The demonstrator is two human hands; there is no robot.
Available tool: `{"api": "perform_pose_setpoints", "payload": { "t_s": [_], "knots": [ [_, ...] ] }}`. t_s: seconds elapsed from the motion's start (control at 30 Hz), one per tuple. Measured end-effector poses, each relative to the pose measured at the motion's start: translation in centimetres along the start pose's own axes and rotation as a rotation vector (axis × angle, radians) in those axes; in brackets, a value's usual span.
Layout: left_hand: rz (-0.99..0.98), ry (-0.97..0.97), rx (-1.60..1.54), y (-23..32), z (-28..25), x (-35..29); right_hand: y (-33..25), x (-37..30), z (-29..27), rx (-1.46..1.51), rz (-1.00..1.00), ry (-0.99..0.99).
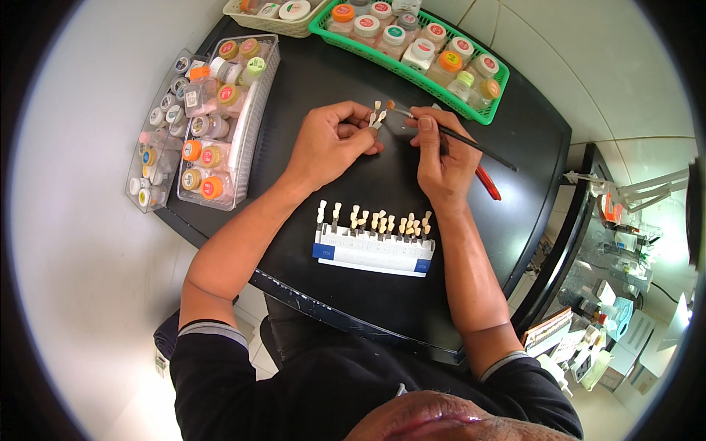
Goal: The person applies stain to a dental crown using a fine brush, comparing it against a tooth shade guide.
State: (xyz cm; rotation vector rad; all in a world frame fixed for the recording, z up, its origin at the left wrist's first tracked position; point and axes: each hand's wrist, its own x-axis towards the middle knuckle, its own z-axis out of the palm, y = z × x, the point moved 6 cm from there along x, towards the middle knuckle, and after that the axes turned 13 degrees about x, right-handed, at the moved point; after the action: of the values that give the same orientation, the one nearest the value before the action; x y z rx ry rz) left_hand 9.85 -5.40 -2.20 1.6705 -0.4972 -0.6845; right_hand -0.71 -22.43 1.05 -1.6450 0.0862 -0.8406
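My left hand (327,147) is closed in a pinch on tooth shade tabs (378,117), with their pale tooth-shaped ends pointing up. My right hand (445,162) grips a slim brush (482,146) with a black handle, its brownish bristles close beside the tabs. Whether the bristles touch a tab, I cannot tell. A red, stick-like tool (487,184) shows past the right hand; the rest of it is hidden, so whether it is held or lying there is unclear. Nearer to me, between my forearms, stands a white and blue shade guide holder (371,254) with several tooth-shaped tabs upright along it.
A green basket (412,73) of capped jars stands at the back, a cream basket (290,28) beside it. Clear trays (243,158) of jars line the left side of the black table (294,250). At right, a second bench (566,257) holds boxes and a jointed lamp arm (651,189).
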Motion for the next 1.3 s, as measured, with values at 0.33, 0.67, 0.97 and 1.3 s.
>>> {"api": "perform_pose_setpoints", "payload": {
  "t_s": [0.33, 0.67, 0.97, 1.3],
  "knots": [
    [-0.008, 0.006, 0.027, -0.19, -0.03, 0.02, -0.17, 0.11, -0.06, 0.006, 0.005, 0.058],
    [0.015, -0.003, 0.040, -0.02, 0.02, -0.03, -0.12, -0.01, 0.26, -0.006, -0.045, -0.019],
    [0.014, -0.003, 0.034, -0.04, 0.04, -0.04, -0.08, 0.13, -0.15, -0.012, 0.045, 0.075],
    [0.015, -0.002, 0.034, 0.01, 0.09, -0.07, -0.16, 0.21, -0.02, -0.001, 0.036, 0.043]
  ]
}}
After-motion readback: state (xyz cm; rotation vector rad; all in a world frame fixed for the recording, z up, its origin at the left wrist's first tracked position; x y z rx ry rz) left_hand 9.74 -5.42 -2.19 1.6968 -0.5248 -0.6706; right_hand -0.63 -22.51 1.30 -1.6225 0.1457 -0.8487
